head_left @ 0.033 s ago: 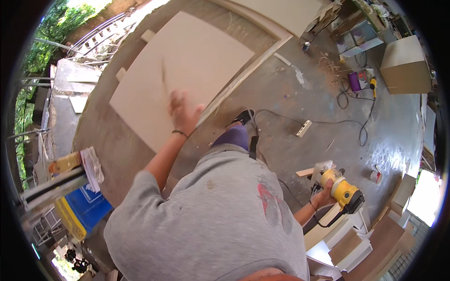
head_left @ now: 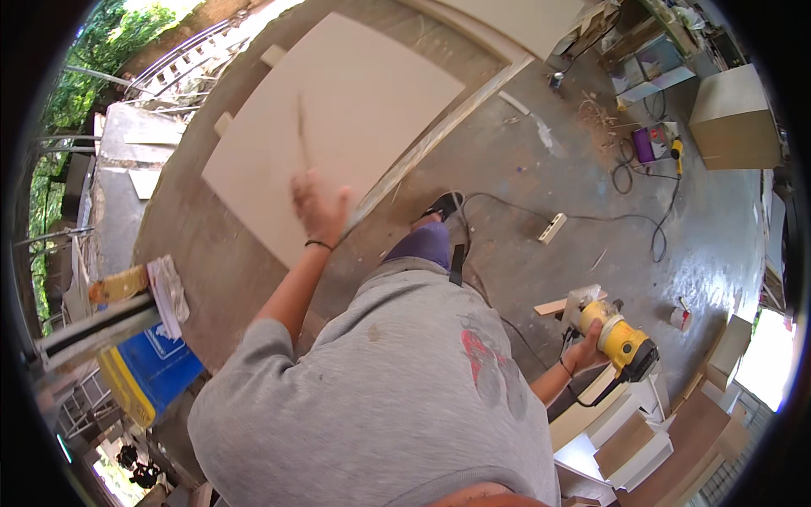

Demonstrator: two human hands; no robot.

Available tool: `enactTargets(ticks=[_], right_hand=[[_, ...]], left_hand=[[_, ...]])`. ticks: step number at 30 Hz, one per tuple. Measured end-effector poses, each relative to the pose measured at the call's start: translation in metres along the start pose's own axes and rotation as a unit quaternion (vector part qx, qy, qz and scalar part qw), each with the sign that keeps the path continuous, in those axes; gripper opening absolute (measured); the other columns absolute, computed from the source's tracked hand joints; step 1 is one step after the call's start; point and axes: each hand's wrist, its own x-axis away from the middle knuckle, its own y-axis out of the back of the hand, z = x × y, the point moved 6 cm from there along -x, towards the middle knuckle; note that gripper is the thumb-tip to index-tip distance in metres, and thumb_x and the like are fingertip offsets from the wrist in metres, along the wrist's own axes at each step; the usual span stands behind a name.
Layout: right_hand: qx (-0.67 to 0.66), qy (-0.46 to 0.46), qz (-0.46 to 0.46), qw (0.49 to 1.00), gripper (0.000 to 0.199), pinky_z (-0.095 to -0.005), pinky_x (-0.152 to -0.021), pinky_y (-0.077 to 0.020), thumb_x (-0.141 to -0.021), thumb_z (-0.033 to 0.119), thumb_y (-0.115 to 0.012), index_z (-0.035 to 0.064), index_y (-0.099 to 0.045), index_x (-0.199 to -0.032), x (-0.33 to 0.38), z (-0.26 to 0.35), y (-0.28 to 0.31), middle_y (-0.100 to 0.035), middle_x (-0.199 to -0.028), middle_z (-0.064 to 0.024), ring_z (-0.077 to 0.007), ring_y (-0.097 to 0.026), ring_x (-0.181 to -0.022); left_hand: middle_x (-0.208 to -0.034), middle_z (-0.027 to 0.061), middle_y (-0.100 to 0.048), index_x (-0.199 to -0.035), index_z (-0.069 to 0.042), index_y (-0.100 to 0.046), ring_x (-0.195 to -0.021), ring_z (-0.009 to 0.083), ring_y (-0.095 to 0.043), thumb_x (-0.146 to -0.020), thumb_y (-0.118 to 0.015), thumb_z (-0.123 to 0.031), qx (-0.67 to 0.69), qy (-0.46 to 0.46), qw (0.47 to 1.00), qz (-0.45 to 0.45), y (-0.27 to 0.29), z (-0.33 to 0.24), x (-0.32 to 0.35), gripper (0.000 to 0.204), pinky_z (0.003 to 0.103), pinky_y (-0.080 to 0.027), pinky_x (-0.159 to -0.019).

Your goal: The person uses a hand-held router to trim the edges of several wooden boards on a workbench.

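My left hand (head_left: 322, 208) is over a large pale flat panel (head_left: 372, 93), fingers apart and slightly blurred, holding nothing. Whether it touches the panel I cannot tell. A thin dark streak (head_left: 302, 127) shows on the panel just beyond my fingertips. Low at my right side, my right hand (head_left: 585, 351) is wrapped around the body of a yellow and black trim router (head_left: 623, 344). The router lies tilted, its pale base (head_left: 581, 302) pointing away from me, and a black cord hangs from its rear end.
A power strip (head_left: 552, 228) and trailing cords (head_left: 621, 217) lie on the floor. Cut boards (head_left: 634, 444) are stacked at lower right, with a box-like cabinet (head_left: 733, 118) at far right. At left stands a blue and yellow container (head_left: 160, 363). Another panel (head_left: 515, 25) is at the top.
My left hand has shifted slightly left across the panel, its fingers still apart. The router stays in my right hand, and the view has moved a little.
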Motion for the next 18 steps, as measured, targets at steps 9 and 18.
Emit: enactTargets(ticks=[9, 18], right_hand=[[-0.067, -0.026, 0.083, 0.994, 0.079, -0.0403, -0.100, -0.0455, -0.071, 0.013, -0.082, -0.0048, -0.039, -0.134, 0.079, -0.005, 0.031, -0.052, -0.129, -0.0167, -0.0288, -0.055, -0.115], [-0.047, -0.016, 0.125, 0.991, 0.082, -0.0405, -0.101, -0.0444, -0.071, 0.013, -0.083, -0.0048, -0.037, -0.136, 0.121, 0.000, 0.065, -0.051, -0.130, -0.0172, -0.0289, -0.055, -0.116]], left_hand=[[-0.144, 0.0285, -0.034, -0.138, 0.011, -0.033, -0.135, 0.0384, -0.033, -0.079, -0.069, -0.045, 0.149, 0.366, 0.918, -0.034, 0.058, 0.129, 0.037, 0.089, 0.048, -0.033, -0.108], [-0.127, 0.0187, -0.052, -0.130, 0.009, -0.036, -0.104, 0.0292, -0.058, -0.090, -0.062, -0.035, 0.383, 0.410, 0.816, 0.140, 0.020, 0.147, 0.039, 0.065, 0.043, -0.051, -0.082]])
